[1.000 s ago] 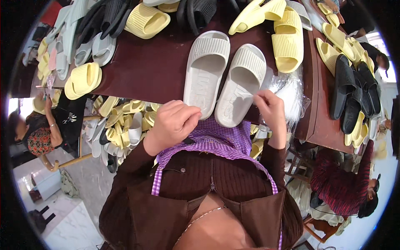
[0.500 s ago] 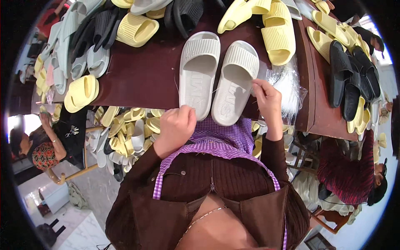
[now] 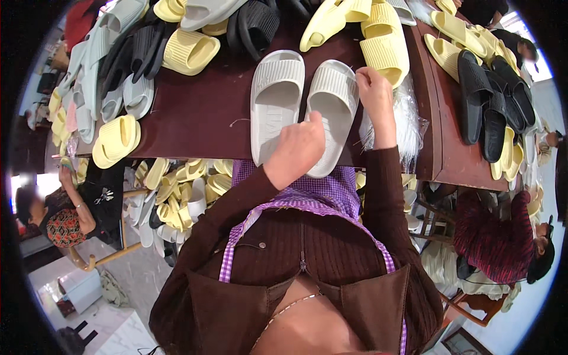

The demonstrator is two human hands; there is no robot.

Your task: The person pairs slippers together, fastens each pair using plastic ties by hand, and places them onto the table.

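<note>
A pair of light grey slide slippers lies side by side at the table's front edge, the left slipper [image 3: 275, 97] and the right slipper [image 3: 332, 106] with their ribbed straps away from me. My left hand [image 3: 299, 142] is closed with its thumb up, over the heel parts between the two soles. What it pinches, if anything, is too small to make out. Against the outer side of the right slipper's strap, my right hand [image 3: 376, 94] is closed in a pinch. Whatever is between those fingertips does not show. Beside that wrist lies a bundle of thin whitish strands [image 3: 404, 124] in clear plastic.
Yellow slippers [image 3: 384, 44], black slippers [image 3: 257, 26] and more grey ones crowd the table's far side. Another yellow pair [image 3: 116, 141] sits at its left edge. A second table [image 3: 452, 160] bears slippers on the right. Co-workers sit at both sides; slippers are heaped below the table.
My left hand has moved right and up, from the left slipper's heel to between the soles. My right hand has risen along the right slipper's outer side to its strap.
</note>
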